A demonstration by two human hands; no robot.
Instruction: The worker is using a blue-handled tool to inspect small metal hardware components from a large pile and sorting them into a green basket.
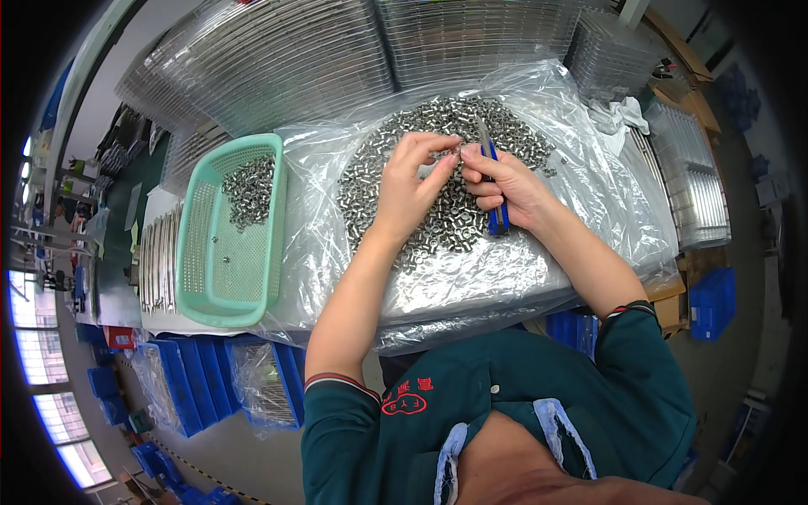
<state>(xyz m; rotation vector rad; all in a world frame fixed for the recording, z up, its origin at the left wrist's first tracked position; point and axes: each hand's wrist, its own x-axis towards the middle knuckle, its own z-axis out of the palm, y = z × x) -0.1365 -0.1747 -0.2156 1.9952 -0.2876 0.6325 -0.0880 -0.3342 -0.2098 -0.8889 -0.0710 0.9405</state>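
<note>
Looking at the middle of the frame, we see a clear plastic bag (539, 252) heaped with small metal rings (438, 219). A green basket (195, 252) on the left holds some too. Our left hand (410, 181) pinches one ring; our right hand (503, 187) is closed on a blue-handled tool (497, 215).

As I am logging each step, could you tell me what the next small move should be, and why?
Probably the left hand carries its pinched small metal part to the green basket: both hands meet at it, the right hand holds a blue-handled tool, and similar parts already lie there.
</note>
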